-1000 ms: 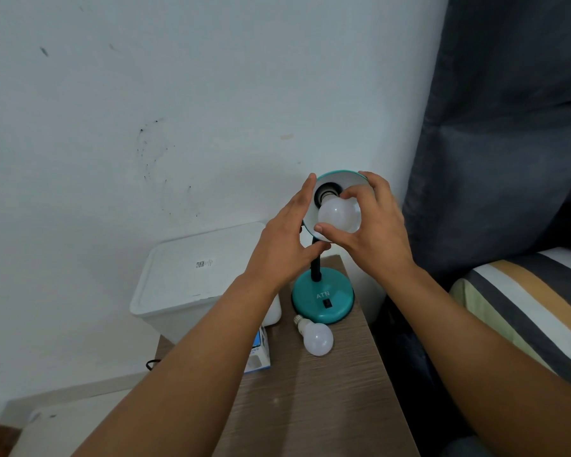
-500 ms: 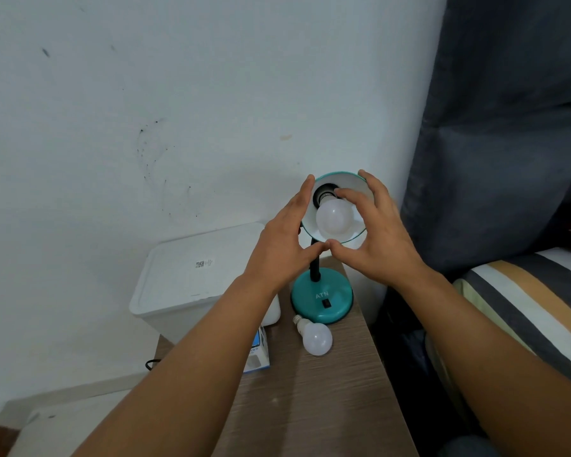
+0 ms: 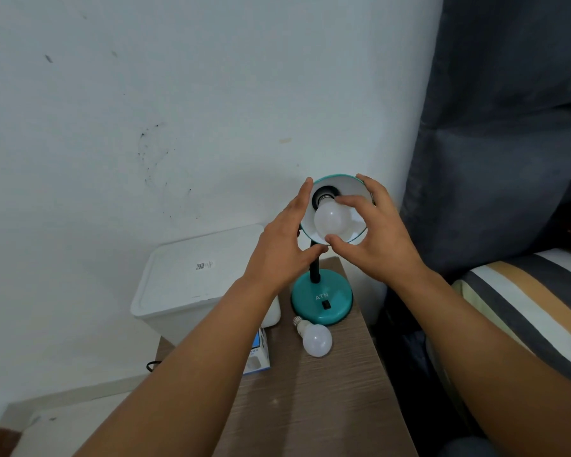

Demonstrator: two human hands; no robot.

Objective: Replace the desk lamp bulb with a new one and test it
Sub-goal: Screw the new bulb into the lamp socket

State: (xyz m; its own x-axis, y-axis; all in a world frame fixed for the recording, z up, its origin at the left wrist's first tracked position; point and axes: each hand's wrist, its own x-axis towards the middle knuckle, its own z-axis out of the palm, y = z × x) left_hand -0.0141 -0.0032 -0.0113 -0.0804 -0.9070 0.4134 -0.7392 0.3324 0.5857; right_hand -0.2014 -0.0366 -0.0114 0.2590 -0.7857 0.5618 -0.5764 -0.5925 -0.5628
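From where I watch, my left hand (image 3: 282, 255) cups the shade (image 3: 350, 189) from the side, fingers spread against its rim; if that brace slips, the lamp (image 3: 322, 300) could tip on the table (image 3: 327, 390). The bulb (image 3: 333, 219) sits in the socket, my right hand (image 3: 373, 237) pinching it; cross-threading looks possible, though I cannot see the threads. The spare bulb (image 3: 315, 339) near the base might roll off.

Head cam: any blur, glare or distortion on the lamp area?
Head view: soft, even light with no glare; the white bulb in the teal lamp shade is unlit; the right hand fingers look slightly blurred; wide-angle bending shows at the edges; faint shadow on the white wall.
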